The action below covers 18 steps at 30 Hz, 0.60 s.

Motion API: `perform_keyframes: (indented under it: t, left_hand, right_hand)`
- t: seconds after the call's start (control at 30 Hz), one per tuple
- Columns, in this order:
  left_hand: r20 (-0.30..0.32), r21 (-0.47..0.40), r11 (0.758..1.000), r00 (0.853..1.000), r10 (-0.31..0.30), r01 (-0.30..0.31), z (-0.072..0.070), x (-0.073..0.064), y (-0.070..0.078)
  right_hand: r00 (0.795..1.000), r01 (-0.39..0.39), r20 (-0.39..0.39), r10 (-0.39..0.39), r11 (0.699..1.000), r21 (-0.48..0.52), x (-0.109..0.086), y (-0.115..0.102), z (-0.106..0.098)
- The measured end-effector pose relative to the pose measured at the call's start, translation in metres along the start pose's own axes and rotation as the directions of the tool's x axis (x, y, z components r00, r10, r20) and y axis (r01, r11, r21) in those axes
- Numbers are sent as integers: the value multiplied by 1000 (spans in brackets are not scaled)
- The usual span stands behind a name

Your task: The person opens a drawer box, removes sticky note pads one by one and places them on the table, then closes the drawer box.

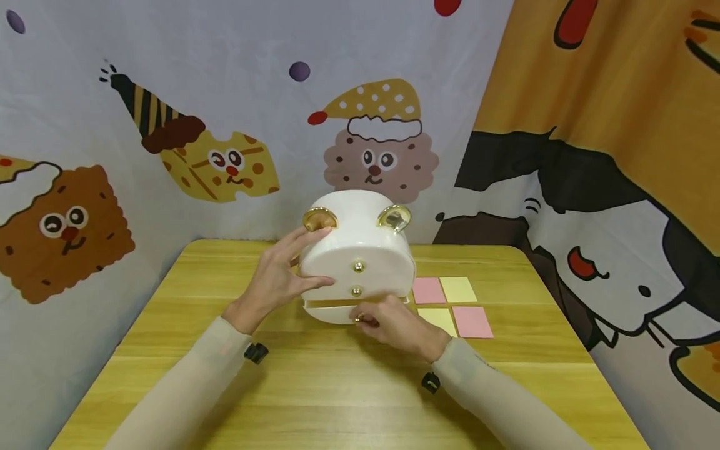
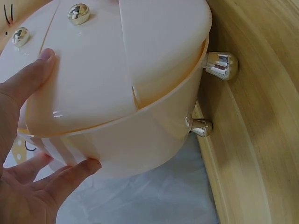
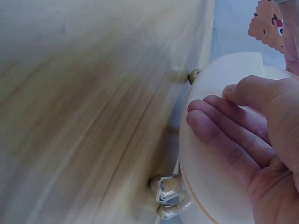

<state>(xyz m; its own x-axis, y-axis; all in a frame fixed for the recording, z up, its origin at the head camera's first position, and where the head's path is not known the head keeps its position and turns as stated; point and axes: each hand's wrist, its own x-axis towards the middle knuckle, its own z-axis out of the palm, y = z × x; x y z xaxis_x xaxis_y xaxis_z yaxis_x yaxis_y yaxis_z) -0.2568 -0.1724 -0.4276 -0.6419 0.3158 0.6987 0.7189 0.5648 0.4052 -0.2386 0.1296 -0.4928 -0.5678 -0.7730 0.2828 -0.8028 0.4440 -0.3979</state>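
A rounded white drawer box [image 1: 377, 256] with gold ears and gold knobs stands on the table. My left hand [image 1: 275, 272] grips its left side, thumb on the front face and the other fingers on the side wall. At the lower front, my right hand [image 1: 396, 322] pinches the small gold knob [image 1: 358, 319] of the bottom drawer [image 1: 329, 314]. That drawer sticks out a little, with a gap above its rim. Above it, the middle knob [image 1: 356, 292] and top knob [image 1: 359, 267] are untouched. Gold feet [image 2: 222, 65] show under the box in the left wrist view.
To the right of the box, pink sticky notes [image 1: 473, 322] and yellow sticky notes [image 1: 458, 289] lie flat in a two-by-two block. The wooden table [image 1: 315, 400] ends at the back against a printed cartoon curtain [image 1: 236, 75].
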Motion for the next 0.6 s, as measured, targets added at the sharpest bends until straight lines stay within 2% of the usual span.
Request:
perform_keyframes:
  t: [0.23,0.6]
  left_hand:
    - [32,47,999,999,-5,3,-2,-3,-1]
    - [85,2,999,996,-35,35,-5,9,5]
  right_hand:
    - [1000,10,-7,-10,1000,1,-1,-3,2]
    - [1000,13,-8,-13,1000,-13,-1,-3,0]
